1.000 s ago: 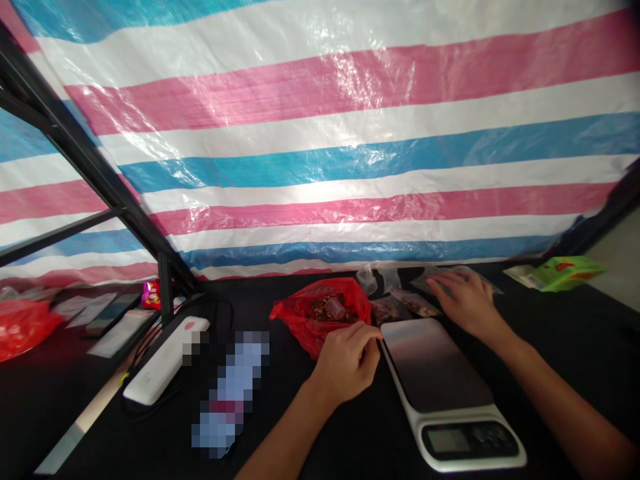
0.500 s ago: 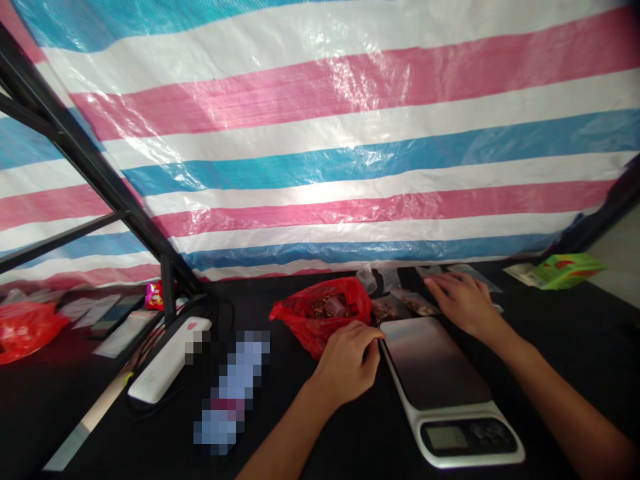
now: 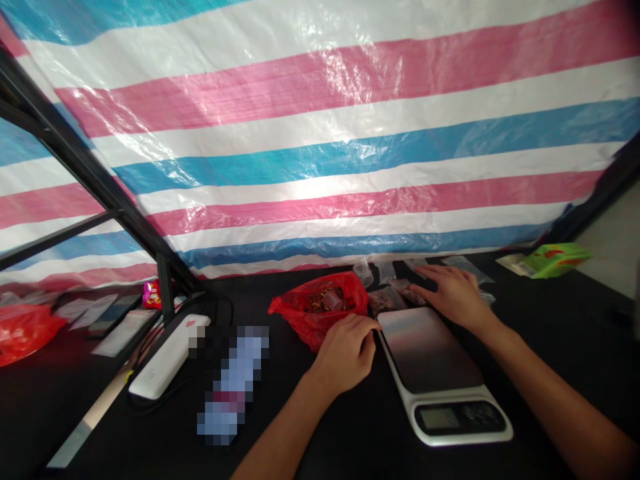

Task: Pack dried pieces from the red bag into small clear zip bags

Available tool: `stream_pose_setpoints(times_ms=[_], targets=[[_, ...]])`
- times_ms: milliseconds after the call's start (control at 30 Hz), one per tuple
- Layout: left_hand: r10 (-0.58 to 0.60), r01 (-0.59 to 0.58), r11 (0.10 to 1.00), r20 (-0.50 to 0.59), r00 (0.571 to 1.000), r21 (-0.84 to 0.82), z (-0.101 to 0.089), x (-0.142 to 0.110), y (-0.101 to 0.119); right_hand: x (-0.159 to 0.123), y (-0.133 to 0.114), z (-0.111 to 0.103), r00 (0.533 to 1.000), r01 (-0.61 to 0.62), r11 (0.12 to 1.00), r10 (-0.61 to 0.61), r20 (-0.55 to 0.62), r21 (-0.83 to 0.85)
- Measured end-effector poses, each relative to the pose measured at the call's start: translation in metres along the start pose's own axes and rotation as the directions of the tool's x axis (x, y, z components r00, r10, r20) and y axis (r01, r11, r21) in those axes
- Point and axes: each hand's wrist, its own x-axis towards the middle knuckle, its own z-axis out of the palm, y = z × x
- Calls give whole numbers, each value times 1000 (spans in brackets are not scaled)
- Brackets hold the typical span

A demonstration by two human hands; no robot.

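A white kitchen scale with a dark shiny plate lies in front of me. My left hand rests at its left edge, fingers loosely bent and the thumb apart from the index finger. The index fingertip meets the scale's corner; nothing shows in this hand. Just behind it sits a red plastic bag, its mouth spread, holding brownish bits and a small clear cup. My right hand reaches past the scale with fingers apart, over small clear bags of brown pieces. Whether its fingertips touch them, I cannot tell.
Flat clear bags and a green packet lie along the back. To the left are a white power strip, a blurred-out blue object and another red bag. A black frame stands before a striped sheet.
The view has shifted slightly, so the scale appears higher and further left. My right hand's thumb and fingers have spread over the small bags. My left hand stays by the scale's edge.
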Motion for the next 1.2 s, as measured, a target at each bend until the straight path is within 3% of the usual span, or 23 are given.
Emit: stream_pose_setpoints(times_ms=[100,267,367,500,667,733,867,1033,1200], targets=[[-33,33,999,0,999,27,2,-1,-1,0,-2,1,998,21,1000,-22,-60,-23],[-94,94,995,14,995,46,7,-3,0,-2,-11,1,994,91,996,-90,-60,13],[-121,119,991,40,992,62,7,-2,3,-1,-11,-1,995,62,997,-58,-75,54],[-145,140,988,84,986,60,5,0,6,2,-10,-7,991,23,986,0,-133,168],[-149,149,989,81,986,4,4,-1,5,7,-19,-20,973,82,932,1,-229,354],[-143,144,990,70,987,-10,3,-1,5,7,-22,-21,978,127,915,-50,-204,384],[-150,151,989,84,985,1,3,-2,5,4,-16,-13,987,160,935,-153,-46,316],[-132,132,991,73,989,6,5,-1,4,2,3,1,993,116,964,-108,-46,239],[-135,134,991,83,987,13,5,2,5,5,0,-1,998,38,883,-11,-60,468]])
